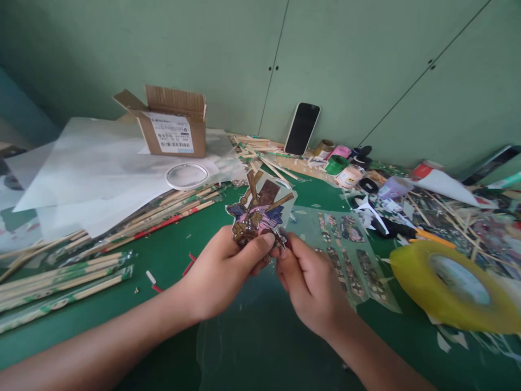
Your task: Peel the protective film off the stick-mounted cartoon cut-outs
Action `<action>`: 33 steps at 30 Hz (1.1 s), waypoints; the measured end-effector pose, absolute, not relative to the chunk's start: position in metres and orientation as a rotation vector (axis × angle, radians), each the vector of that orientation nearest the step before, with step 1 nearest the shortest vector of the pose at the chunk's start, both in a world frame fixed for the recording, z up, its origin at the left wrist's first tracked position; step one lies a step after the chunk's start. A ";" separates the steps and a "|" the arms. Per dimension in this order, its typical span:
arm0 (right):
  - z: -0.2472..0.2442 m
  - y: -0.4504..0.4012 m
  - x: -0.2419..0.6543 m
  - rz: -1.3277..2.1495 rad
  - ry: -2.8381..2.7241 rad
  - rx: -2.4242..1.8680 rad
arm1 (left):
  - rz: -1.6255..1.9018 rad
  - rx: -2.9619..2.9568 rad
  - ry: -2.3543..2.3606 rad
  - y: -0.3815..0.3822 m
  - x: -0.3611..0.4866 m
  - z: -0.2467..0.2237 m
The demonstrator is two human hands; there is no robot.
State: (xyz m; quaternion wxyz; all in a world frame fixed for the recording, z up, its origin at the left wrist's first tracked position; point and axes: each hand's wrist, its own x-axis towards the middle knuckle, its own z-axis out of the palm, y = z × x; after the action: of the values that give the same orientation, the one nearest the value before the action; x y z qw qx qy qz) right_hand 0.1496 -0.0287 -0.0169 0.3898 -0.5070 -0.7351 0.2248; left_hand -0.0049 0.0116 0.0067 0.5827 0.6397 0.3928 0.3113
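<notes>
Over the middle of the green table (171, 260), a printed cutout (258, 214) in purple, brown and dark blue is held up in front of me. My left hand (232, 255) grips its lower left part, thumb across the front. The fingertips of my right hand (303, 271) pinch at its lower right edge; the exact spot is partly hidden by the fingers. Just behind the right hand lies a clear sheet (340, 217) with more printed pieces on it. Small red bits (188, 266) lie left of my left hand.
A wide roll of yellow tape (419, 288) sits at the right. Wrapped chopsticks (65, 288) and white sheets (97, 179) cover the left. Behind stand an open cardboard box (195, 136), a tape ring (187, 176), a phone (302, 129) and small jars (349, 176). Scraps and sticks clutter the far right.
</notes>
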 end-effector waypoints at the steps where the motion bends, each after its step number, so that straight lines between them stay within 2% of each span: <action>1: -0.017 -0.029 0.149 0.527 -1.888 -1.291 | 0.722 1.473 0.912 0.011 -0.004 0.007; 8: -0.026 -0.027 0.145 -0.007 -1.956 -1.294 | 0.679 1.308 0.821 0.009 -0.001 0.010; 10: -0.026 -0.028 0.144 -0.067 -1.958 -1.293 | 0.666 1.262 0.778 0.009 -0.002 0.009; 12: -0.024 -0.028 0.144 0.000 -1.969 -1.299 | 0.667 1.220 0.753 0.009 -0.002 0.009; 18: -0.014 -0.028 0.152 0.510 -1.968 -1.250 | 0.611 1.147 0.713 0.012 -0.004 0.011; 22: -0.014 -0.030 0.155 0.674 -1.916 -1.255 | 0.604 1.208 0.710 0.013 -0.006 0.012; 27: -0.016 -0.033 0.154 0.712 -1.875 -1.282 | 0.609 1.329 0.694 0.014 -0.010 0.011; 33: -0.014 -0.032 0.149 0.572 -1.887 -1.295 | 0.635 1.294 0.694 0.013 -0.010 0.010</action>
State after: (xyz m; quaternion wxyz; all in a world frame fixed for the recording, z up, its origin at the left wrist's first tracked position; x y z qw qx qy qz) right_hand 0.1491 -0.0319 -0.0139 0.3814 -0.5076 -0.7393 0.2243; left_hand -0.0099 0.0129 0.0105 0.6967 0.5803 0.3112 0.2846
